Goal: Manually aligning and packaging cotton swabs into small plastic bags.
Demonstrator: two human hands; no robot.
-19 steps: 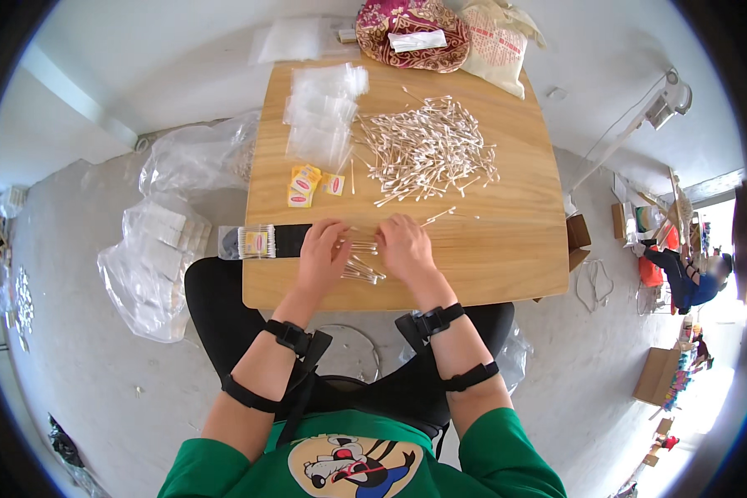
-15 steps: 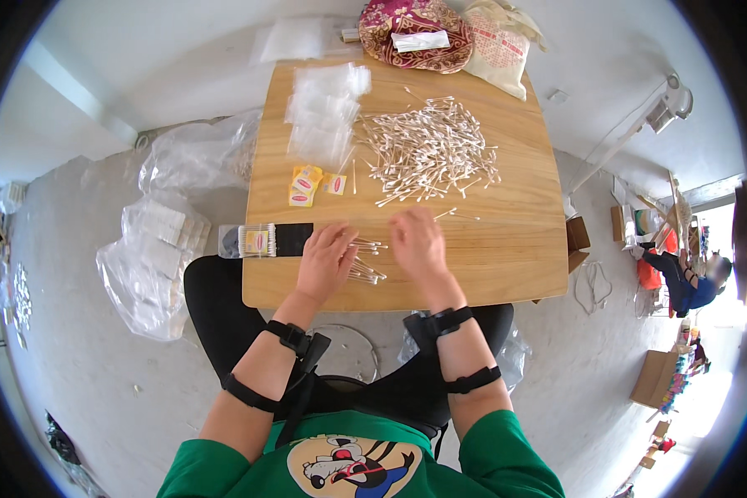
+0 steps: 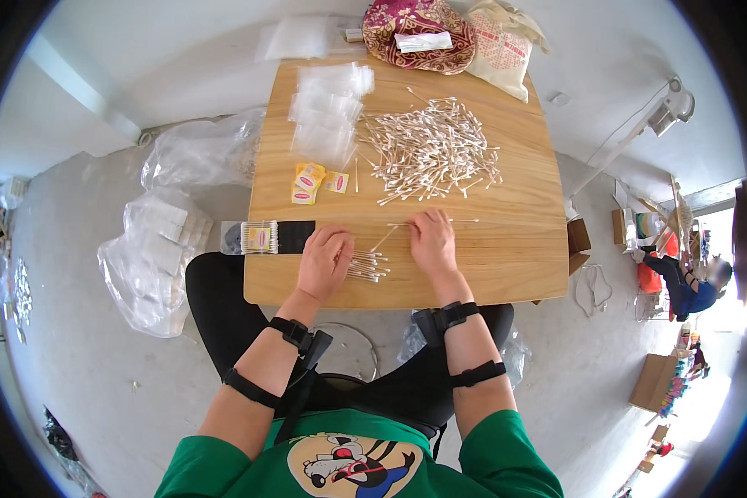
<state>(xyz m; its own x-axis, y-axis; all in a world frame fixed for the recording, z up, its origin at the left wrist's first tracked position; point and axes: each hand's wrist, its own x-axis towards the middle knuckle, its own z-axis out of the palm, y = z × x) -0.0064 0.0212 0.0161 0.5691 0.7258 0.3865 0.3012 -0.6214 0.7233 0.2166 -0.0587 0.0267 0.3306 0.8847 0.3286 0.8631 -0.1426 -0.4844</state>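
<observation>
left hand [image 3: 324,261] is pressing flat, unclenched, on small cotton swab bundle [image 3: 367,266]; right hand [image 3: 432,241] is lying on table [image 3: 506,249], possibly touching loose swabs [image 3: 398,226]; grasp indeterminate.

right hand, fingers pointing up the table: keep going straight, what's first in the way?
Probably the loose cotton swabs right at the fingertips of the right hand; past them, bare wood, then the big swab pile. Height above the table is unclear.

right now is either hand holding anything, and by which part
The left hand rests over one end of a small bundle of white cotton swabs on the wooden table. The right hand lies flat beside loose swabs; whether its fingers grip one cannot be told.
</observation>
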